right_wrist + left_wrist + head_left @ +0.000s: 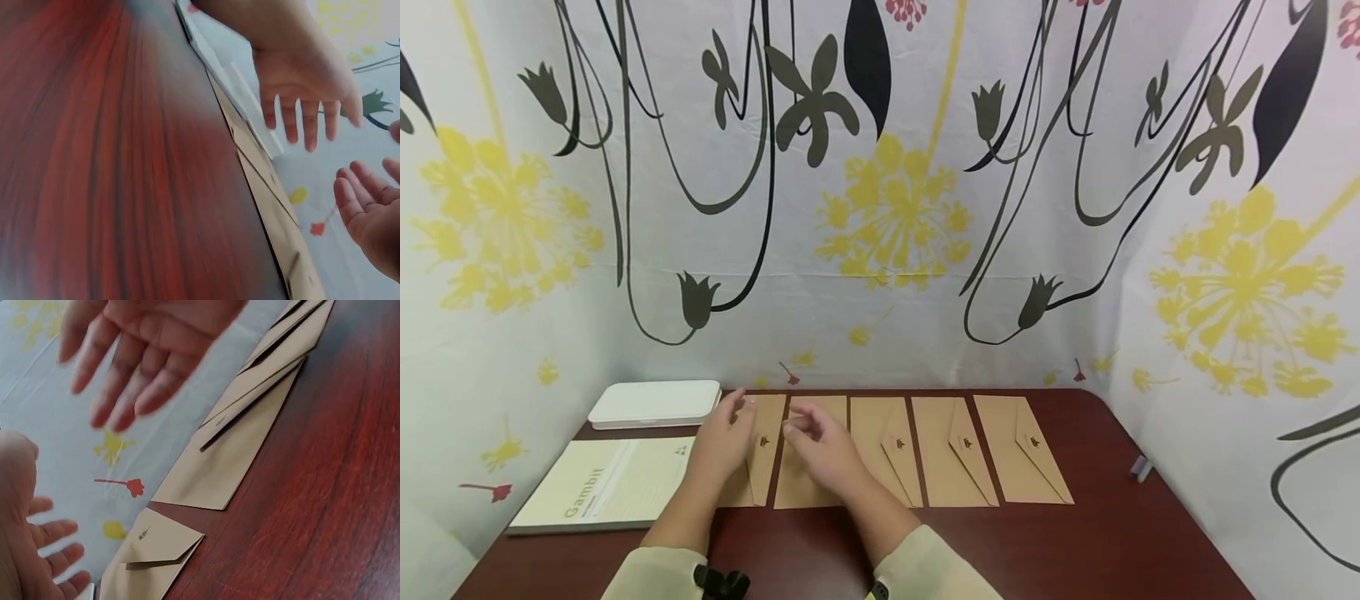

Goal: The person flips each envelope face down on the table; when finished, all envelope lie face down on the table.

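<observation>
Several brown kraft envelopes (996,454) lie side by side in a row on the table, flaps folded over with a small dark emblem. My left hand (722,437) is raised over the leftmost envelope (763,454), fingers extended and nothing held. Over the second envelope (808,492) hovers my right hand (827,450), also holding nothing, fingers loosely bent. In the right wrist view the left hand (306,94) hangs with its fingers spread, and the right hand (375,215) has its palm turned up. Both palms face each other in the left wrist view.
A cream notebook marked Gambit (602,483) lies at the left, with a white flat case (655,404) behind it. Small marker-like sticks (1139,468) lie by the right edge of the dark red table (1075,550). Patterned white cloth (895,350) hangs around the table.
</observation>
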`<state>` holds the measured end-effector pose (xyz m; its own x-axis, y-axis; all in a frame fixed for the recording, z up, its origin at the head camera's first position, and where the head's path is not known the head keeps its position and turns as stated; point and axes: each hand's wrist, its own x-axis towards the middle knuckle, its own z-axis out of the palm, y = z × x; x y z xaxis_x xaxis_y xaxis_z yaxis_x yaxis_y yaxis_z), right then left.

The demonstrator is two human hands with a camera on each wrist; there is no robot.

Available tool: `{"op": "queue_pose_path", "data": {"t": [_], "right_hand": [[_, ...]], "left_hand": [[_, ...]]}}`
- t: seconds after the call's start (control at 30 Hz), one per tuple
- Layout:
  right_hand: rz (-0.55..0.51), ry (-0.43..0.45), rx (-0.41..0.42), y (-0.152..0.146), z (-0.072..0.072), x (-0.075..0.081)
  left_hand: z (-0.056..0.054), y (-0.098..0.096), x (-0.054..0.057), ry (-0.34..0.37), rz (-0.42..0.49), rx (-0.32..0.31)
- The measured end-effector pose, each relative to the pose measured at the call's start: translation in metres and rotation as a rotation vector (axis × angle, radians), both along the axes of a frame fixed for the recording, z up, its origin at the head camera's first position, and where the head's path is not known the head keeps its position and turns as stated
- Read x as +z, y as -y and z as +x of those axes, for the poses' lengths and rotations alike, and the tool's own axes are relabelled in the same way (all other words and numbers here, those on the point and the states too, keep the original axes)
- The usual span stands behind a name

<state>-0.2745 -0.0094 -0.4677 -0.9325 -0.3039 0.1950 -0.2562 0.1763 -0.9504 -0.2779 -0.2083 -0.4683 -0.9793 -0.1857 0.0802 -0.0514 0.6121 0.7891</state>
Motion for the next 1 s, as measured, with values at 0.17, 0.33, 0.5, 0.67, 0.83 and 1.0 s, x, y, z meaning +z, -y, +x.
{"op": "queue_pose_path", "data": {"t": [0.17, 0.33, 0.5, 0.67, 0.83, 1.0], "right_hand": [[-0.117, 0.148, 0.044, 0.013, 0.001, -0.011], [-0.253, 0.342, 0.124, 0.016, 0.004, -0.020], [-0.321, 0.442, 0.173, 0.015, 0.004, -0.022], [-0.336, 0.476, 0.193, 0.014, 0.002, -0.022], [-0.351, 0.491, 0.174, 0.014, 0.001, -0.022], [-0.367, 0.504, 0.150, 0.013, 0.001, -0.023]], "left_hand": [[-0.001, 0.003, -0.004, 0.084, -0.027, 0.014], [0.000, 0.006, -0.005, 0.122, -0.074, 0.015], [0.000, 0.007, -0.005, 0.143, -0.069, 0.025], [-0.001, 0.005, -0.002, 0.161, -0.068, -0.007], [-0.001, 0.007, 0.000, 0.159, -0.107, 0.007], [-0.002, 0.010, -0.002, 0.177, -0.133, 0.002]]}}
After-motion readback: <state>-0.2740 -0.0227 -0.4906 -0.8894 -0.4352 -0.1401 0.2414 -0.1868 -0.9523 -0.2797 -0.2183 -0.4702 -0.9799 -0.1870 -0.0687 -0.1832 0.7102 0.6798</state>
